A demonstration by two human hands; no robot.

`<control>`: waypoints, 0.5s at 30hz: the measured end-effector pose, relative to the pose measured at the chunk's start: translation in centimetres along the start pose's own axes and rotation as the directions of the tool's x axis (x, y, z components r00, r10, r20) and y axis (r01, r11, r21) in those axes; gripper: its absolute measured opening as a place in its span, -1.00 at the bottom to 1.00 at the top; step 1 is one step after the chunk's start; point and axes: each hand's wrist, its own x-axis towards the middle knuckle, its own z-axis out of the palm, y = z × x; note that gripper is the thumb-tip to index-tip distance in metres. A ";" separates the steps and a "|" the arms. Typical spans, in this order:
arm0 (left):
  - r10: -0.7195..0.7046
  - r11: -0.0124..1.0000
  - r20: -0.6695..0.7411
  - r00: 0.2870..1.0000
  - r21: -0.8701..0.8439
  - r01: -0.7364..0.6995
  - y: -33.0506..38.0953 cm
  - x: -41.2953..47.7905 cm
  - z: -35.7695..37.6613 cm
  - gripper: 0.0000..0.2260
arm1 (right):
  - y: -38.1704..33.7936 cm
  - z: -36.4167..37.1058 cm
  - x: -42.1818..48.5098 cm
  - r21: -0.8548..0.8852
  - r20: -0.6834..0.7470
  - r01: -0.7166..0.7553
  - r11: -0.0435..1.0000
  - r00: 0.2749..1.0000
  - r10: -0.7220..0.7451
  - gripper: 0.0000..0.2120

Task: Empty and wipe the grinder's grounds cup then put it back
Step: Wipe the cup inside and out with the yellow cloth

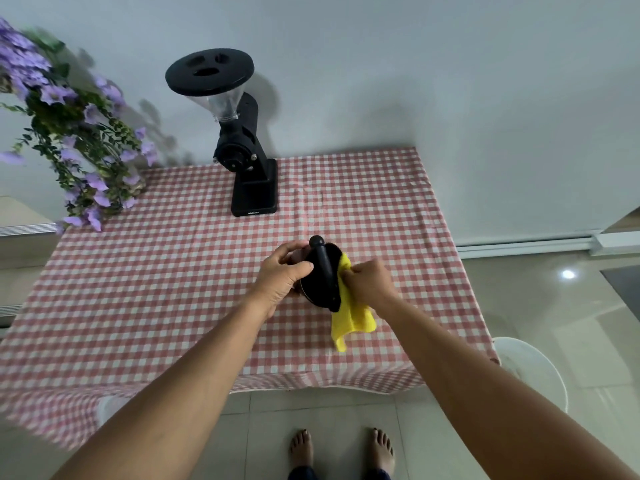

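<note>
two hands: the left hand (285,273) curls round the grounds cup (320,277) from its left side; the right hand (369,280) pinches a yellow cloth (351,318) against the cup's right edge.
cup position: held tilted just above the checked tablecloth (156,271), well apart from the grinder (247,168) at the back.
step in hand: wiping, by my reading; the cup's inside faces away, so i cannot tell if it is fully emptied.
doing it well: grip firmly with the left so the cup cannot twist, push cloth-covered fingers inside, sweep round wall and rim, turning the cup a little each pass.
watch for: the loose tail of cloth hanging below; fold to a fresh patch rather than smear grounds.
left to do: set the cup back at the grinder.
</note>
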 end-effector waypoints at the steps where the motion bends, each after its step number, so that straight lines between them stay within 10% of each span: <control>1: -0.001 1.000 -0.009 1.000 0.003 0.001 -0.1 -0.1 0.0 -0.62 | -0.1 0.1 0.0 0.010 0.029 -0.062 0.998 0.998 0.061 -0.67; 6: -0.042 0.997 0.031 0.999 0.066 0.040 0.2 -0.4 0.2 -0.62 | -1.5 -0.4 0.0 -0.146 -0.078 0.106 0.984 0.990 -0.119 -0.69; 11: -0.052 0.998 0.073 0.996 0.047 0.048 1.2 -0.2 0.2 -0.65 | -2.0 -0.5 -0.6 -0.406 -0.142 0.496 0.768 0.795 -0.589 -0.68; 15: 0.005 1.000 0.051 0.999 0.012 -0.006 1.2 -0.3 0.4 -0.64 | -1.5 -0.6 -0.1 -0.293 -0.168 0.387 0.874 0.880 -0.445 -0.77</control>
